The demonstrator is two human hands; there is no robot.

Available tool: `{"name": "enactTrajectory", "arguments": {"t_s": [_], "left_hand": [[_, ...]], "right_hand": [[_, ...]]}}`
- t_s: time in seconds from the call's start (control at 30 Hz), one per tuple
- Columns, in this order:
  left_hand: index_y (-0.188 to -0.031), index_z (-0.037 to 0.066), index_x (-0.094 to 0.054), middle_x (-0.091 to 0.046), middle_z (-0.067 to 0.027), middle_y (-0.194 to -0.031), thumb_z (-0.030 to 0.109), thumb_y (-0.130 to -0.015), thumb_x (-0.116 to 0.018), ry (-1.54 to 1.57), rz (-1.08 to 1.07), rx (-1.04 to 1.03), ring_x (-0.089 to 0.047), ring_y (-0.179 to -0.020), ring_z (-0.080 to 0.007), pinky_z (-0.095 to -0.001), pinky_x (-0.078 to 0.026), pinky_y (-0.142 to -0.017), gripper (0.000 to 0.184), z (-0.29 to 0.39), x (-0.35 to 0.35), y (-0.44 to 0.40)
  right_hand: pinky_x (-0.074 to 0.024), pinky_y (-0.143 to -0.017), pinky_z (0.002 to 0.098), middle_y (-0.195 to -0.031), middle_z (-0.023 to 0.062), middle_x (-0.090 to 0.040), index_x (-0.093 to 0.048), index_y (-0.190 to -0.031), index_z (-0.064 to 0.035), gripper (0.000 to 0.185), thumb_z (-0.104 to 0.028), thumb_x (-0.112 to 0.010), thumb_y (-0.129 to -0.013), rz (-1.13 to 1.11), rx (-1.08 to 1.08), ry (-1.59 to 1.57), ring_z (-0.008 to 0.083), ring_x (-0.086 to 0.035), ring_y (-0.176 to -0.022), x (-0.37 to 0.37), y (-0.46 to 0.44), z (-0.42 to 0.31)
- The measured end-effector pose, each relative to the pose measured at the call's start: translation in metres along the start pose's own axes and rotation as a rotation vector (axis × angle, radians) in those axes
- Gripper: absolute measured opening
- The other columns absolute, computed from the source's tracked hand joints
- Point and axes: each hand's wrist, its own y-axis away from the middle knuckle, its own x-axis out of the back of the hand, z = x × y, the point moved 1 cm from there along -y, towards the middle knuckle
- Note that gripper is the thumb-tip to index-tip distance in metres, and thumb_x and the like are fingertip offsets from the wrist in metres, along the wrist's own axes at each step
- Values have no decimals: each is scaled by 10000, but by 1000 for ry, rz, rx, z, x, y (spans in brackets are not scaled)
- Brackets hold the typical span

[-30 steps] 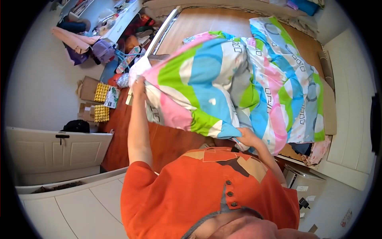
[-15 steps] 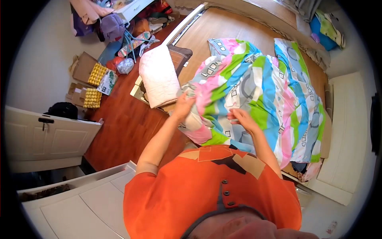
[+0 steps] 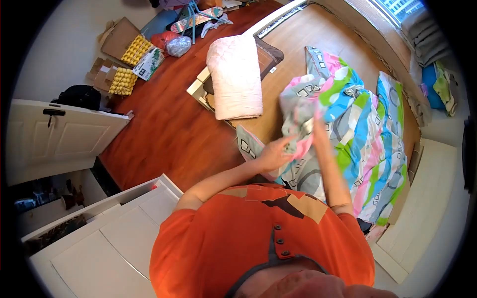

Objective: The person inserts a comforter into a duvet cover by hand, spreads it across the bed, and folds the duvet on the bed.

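Note:
A large bedding cover [image 3: 348, 130] in green, blue, pink, white and grey with printed squares lies rumpled over the wooden bed base. My left hand [image 3: 276, 153] has its fingers closed on a gathered grey and pink part of it, in front of my body. Just to the right, my right hand [image 3: 319, 133] is blurred by motion; it is closed on the bunched cloth, which blurs along with it. A loose corner of the cover hangs by my left forearm over the bed's near edge.
A folded pale pink quilt [image 3: 235, 79] lies on the bed base [image 3: 293, 35], partly over a brown cushion [image 3: 269, 53]. A white cabinet [image 3: 109, 238] stands at the near left. Further off are a white door [image 3: 59, 139], yellow egg trays [image 3: 123, 81] and a skateboard [image 3: 196, 20].
My view has turned, so the room sits further right and lower. My left hand has moved right, both hands are now close together, and the cloth between them is bunched up.

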Motion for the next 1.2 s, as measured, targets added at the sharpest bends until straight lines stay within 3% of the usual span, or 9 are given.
{"name": "enactTrajectory", "arguments": {"t_s": [0.13,0.2,0.47,0.6,0.67,0.8,0.97,1.03,1.2], "left_hand": [[-1297,11,-343,-554,-125,-1104,61,-749,-648,-66,218,-115,-518,-1023,-144,-276,-441,-833,629,53,45,-20],[-1285,-3,-348,-578,-131,-1047,99,-743,-663,-206,180,-139,-541,-991,-161,-290,-436,-826,636,72,55,-29],[-1325,33,-299,-560,-166,-1064,131,-749,-636,-361,-46,-161,-538,-998,-254,-338,-406,-874,675,2,62,-16],[-1335,33,-274,-534,-183,-1109,168,-781,-596,-480,-240,222,-564,-933,-279,-323,-450,-803,654,-27,103,3],[-1360,62,-249,-574,-124,-996,164,-798,-606,-274,-192,317,-583,-752,-137,-272,-481,-663,673,-58,134,13],[-1355,61,-259,-563,-108,-982,138,-813,-584,23,-77,464,-579,-704,-130,-245,-467,-592,637,-95,218,22],[-1367,61,-204,-549,-95,-1029,203,-848,-570,218,37,656,-590,-764,-133,-239,-471,-617,651,-133,361,48],[-1370,62,-191,-547,-91,-1035,215,-855,-564,207,63,697,-591,-774,-136,-241,-472,-626,654,-138,405,57],[-1378,77,-175,-542,-118,-1082,218,-854,-562,290,82,846,-596,-763,-139,-222,-471,-609,666,-175,455,41]], "right_hand": [[-508,-774,337,-1052,100,-553,-451,-1200,-7,394,-268,-428,-905,-576,347,-245,210,-576,-879,7,-7,-91],[-510,-775,348,-1103,131,-538,-427,-1223,6,395,-219,-425,-898,-166,547,-25,235,-575,-915,-11,6,-99],[-455,-771,315,-1102,102,-539,-433,-1200,22,472,-136,-547,-771,98,571,131,196,-555,-913,43,-38,-88],[-467,-674,295,-943,68,-573,-518,-1042,33,325,-110,-544,-752,220,655,191,172,-564,-778,36,-71,-79],[-457,-652,289,-849,79,-576,-542,-941,53,267,-117,-556,-736,300,610,318,172,-558,-734,20,-85,-64],[-446,-659,418,-821,282,-589,-541,-817,134,464,-296,-635,-670,622,455,1102,322,-600,-778,96,-196,22],[-435,-797,452,-959,279,-564,-529,-1000,67,545,-383,-640,-711,793,299,1640,420,-538,-930,-14,-188,108],[-444,-764,432,-922,274,-567,-523,-1043,66,570,-398,-632,-729,558,578,1568,387,-554,-880,-60,-205,146],[-431,-827,409,-1038,256,-525,-421,-1165,93,755,-413,-697,-676,360,376,1738,365,-515,-960,-163,-233,225]]}}
